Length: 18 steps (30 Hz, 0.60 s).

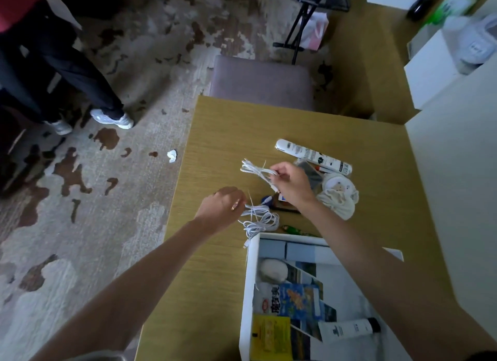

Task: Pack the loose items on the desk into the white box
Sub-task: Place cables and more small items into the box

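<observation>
My left hand (224, 206) pinches one white cable bundle (259, 221) trailing to its right, just beyond the white box (246, 293). My right hand (291, 184) grips another cable (255, 169), stretching leftward above the bench (215, 145).

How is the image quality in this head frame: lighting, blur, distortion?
Head view: dim, flat light with dark corners; wide-angle bending bows the desk edges; the top-right clutter is smeared, while the left hand, right hand, white cables and white box are fairly sharp.
</observation>
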Each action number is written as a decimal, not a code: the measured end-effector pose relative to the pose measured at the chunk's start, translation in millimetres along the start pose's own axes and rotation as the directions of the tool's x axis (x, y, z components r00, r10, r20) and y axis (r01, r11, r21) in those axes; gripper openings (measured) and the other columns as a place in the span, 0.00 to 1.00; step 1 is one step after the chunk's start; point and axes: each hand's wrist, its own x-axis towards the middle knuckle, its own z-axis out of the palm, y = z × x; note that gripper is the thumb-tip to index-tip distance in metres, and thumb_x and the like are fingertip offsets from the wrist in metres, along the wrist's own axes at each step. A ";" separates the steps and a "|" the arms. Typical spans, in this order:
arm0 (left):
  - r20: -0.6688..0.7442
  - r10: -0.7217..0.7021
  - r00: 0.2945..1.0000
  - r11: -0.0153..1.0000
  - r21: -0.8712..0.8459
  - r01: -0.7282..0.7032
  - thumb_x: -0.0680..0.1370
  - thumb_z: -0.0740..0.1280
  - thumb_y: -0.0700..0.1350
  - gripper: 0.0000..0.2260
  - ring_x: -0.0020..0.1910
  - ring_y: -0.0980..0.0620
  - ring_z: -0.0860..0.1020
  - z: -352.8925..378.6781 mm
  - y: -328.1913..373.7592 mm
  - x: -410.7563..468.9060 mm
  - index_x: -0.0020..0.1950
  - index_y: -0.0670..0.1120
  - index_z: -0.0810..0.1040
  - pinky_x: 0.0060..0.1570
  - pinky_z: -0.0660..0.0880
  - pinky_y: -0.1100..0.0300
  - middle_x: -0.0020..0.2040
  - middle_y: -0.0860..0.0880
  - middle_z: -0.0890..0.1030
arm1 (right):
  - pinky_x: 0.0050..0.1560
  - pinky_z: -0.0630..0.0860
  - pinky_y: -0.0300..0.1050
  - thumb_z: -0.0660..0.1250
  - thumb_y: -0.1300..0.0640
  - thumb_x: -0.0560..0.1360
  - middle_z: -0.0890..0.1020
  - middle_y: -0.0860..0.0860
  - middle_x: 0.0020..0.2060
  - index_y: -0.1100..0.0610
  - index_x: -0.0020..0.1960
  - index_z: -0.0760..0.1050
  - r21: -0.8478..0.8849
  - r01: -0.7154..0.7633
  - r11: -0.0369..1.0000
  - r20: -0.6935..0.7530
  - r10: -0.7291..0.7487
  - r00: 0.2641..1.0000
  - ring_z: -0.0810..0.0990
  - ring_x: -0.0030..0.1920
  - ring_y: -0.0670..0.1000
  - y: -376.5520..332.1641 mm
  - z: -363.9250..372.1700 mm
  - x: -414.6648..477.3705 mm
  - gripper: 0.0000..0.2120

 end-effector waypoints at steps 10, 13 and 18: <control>0.381 -0.096 0.920 0.939 0.342 -0.044 0.75 0.64 0.56 0.17 0.64 0.49 0.68 35.2 -8.8 26.6 0.61 0.50 0.75 0.58 0.70 0.52 0.64 0.50 0.73 | 0.39 0.78 0.34 0.71 0.65 0.73 0.84 0.47 0.43 0.51 0.47 0.78 0.324 -0.020 0.946 -0.127 0.064 0.990 0.83 0.41 0.40 2.9 -52.3 -56.0 0.11; 0.350 -0.120 0.929 0.953 0.303 0.009 0.75 0.66 0.54 0.16 0.61 0.49 0.70 35.7 -7.2 24.1 0.60 0.48 0.74 0.56 0.70 0.52 0.61 0.49 0.75 | 0.43 0.82 0.41 0.73 0.65 0.72 0.85 0.49 0.42 0.53 0.48 0.78 0.367 -0.008 0.930 -0.135 0.062 0.989 0.84 0.43 0.45 8.2 -63.7 -76.3 0.09; 0.203 -0.257 0.945 0.966 0.055 0.251 0.75 0.65 0.44 0.12 0.55 0.46 0.75 15.8 -3.2 5.3 0.58 0.46 0.73 0.46 0.73 0.52 0.56 0.46 0.77 | 0.47 0.83 0.46 0.73 0.66 0.71 0.85 0.54 0.44 0.56 0.49 0.78 0.439 0.024 0.898 -0.096 0.021 0.995 0.85 0.46 0.53 10.8 -70.0 -105.1 0.09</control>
